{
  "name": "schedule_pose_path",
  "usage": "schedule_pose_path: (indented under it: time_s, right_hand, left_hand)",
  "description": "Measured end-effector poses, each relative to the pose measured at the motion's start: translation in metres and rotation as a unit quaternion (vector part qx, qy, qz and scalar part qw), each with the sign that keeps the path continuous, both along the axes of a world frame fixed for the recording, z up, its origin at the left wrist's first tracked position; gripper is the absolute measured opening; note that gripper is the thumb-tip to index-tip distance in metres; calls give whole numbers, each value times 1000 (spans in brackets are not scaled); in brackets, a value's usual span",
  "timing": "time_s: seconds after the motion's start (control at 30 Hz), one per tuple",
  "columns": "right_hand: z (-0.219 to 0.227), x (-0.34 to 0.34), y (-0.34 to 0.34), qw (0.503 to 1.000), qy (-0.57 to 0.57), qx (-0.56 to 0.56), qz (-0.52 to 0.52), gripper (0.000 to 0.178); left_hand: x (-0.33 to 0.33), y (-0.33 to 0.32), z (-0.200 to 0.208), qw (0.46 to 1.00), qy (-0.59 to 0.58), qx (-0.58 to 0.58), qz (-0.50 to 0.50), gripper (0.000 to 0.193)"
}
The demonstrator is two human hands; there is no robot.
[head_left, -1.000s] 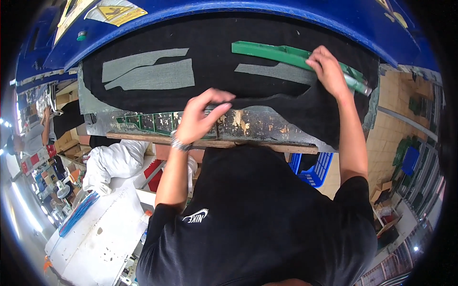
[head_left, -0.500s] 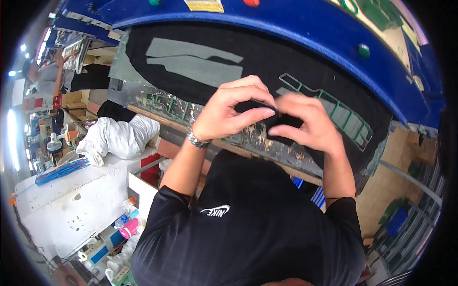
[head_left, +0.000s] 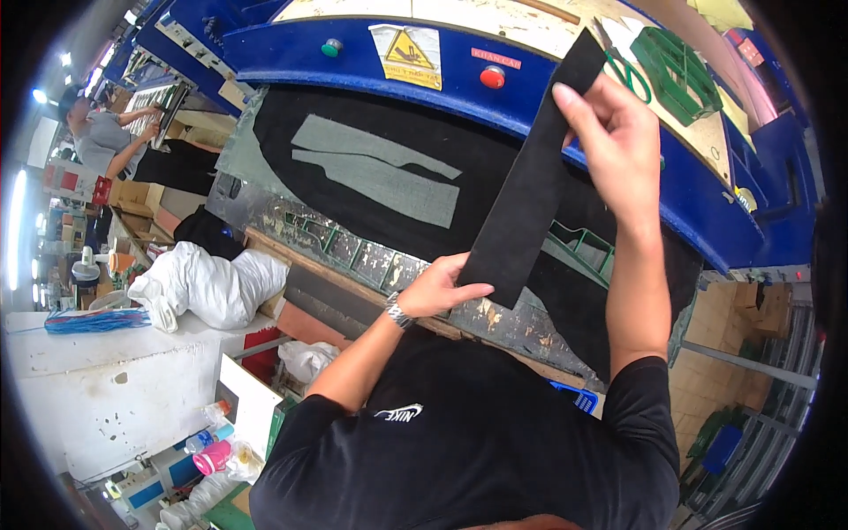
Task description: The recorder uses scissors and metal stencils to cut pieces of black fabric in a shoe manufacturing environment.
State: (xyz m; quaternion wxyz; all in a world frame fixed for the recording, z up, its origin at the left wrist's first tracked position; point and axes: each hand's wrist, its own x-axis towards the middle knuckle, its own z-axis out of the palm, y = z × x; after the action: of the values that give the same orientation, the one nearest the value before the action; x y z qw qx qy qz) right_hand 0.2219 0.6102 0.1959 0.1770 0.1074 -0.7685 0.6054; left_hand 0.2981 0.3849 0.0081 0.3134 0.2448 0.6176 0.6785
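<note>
Head view: the person holds a long black strip (head_left: 530, 168) up over the machine bed. The right hand (head_left: 618, 141) pinches its upper end, fingers closed on the cloth near the top corner; the left hand (head_left: 437, 290) grips the lower end, thumb and fingers closed around the bottom edge. The strip runs slanted between the two grips, hanging free of the black sheet (head_left: 495, 177) that lies on the bed behind it.

What could go wrong: the strip is limp and held only at its ends, so a loosened pinch at either grip would likely let it fold or drop onto the sheet below the left hand, where black on black makes it hard to find. Just beyond the right-hand grip lies a pair of green-handled scissors (head_left: 625, 62), and a green frame (head_left: 583, 243) sits on the bed beneath the strip; a careless swing could snag the cloth on either (the frame's edges look the likelier catch).

Hard to make out: the right fingertips are hidden behind the strip, the strip covers part of the sheet and its grey cut-out shape (head_left: 380, 168), and the fisheye rim bends the blue machine front (head_left: 353, 53). The far side of the bed is cut off.
</note>
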Motion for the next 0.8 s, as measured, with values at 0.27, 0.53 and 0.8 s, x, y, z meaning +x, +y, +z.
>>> schedule_pose_path:
  time_s: [0.27, 0.53, 0.8]
  right_hand:
    - [69, -148, 41, 984, 99, 133, -65, 21]
    - [23, -218, 69, 905, 172, 347, -174, 37]
    - [-145, 96, 163, 806, -255, 533, 40, 71]
  left_hand:
    - [-83, -27, 61, 980, 7, 119, 160, 53]
    - [-262, -44, 81, 936, -82, 205, 276, 42]
    - [-106, -137, -27, 908, -180, 18, 379, 37]
